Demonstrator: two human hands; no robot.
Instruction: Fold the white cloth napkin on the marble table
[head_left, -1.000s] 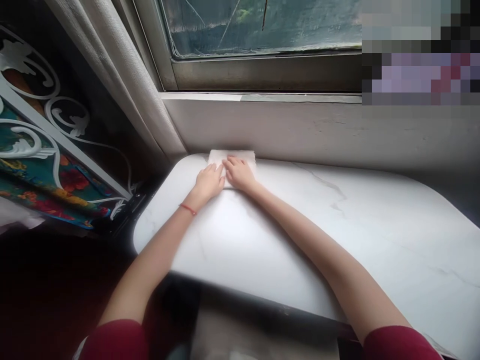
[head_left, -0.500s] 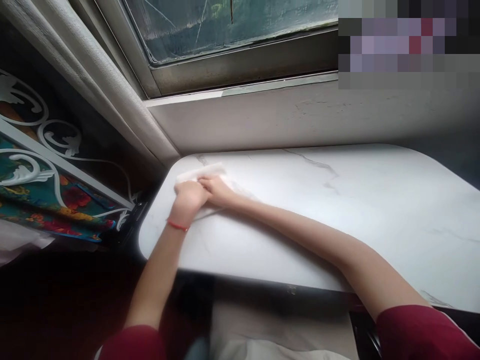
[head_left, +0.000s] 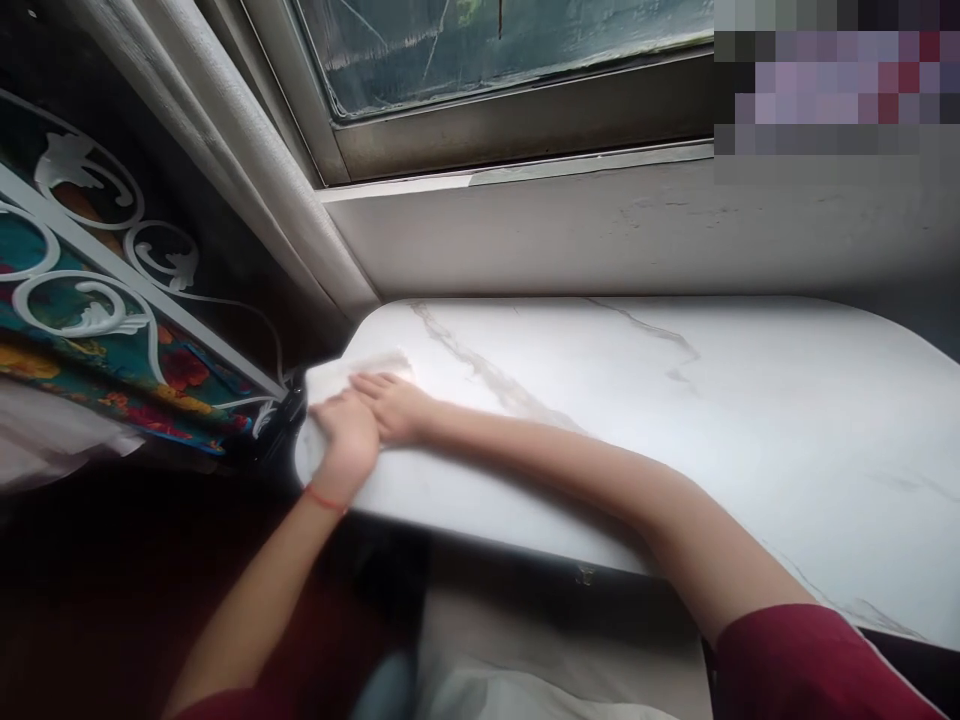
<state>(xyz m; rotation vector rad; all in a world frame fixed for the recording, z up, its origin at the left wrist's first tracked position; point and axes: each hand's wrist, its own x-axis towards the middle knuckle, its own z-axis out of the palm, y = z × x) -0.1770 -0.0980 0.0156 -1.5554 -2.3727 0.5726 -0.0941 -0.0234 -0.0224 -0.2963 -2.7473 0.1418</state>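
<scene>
A thin white cloth [head_left: 326, 380] lies against the left end of a white marble-patterned tabletop [head_left: 750, 430], its far edge reaching the table's rounded rim. My left hand [head_left: 346, 430], with a red string at the wrist, is closed on the cloth's near left part, slightly blurred. Close beside it, touching, my right hand [head_left: 396, 405] bends its fingers over the cloth and presses it to the surface. Both palms face down, so the fingertips and the cloth beneath them are partly hidden.
Behind the table are a pale wall [head_left: 525, 240] and a framed window [head_left: 525, 60]. A light curtain [head_left: 225, 150] hangs at the left, near a white scrolled metal frame [head_left: 135, 270] with flowered fabric. A pale seat [head_left: 555, 620] stands at the near edge.
Both hands have slid left and slightly toward me with the cloth, from the tabletop's inner area to its left rim. The view has shifted slightly.
</scene>
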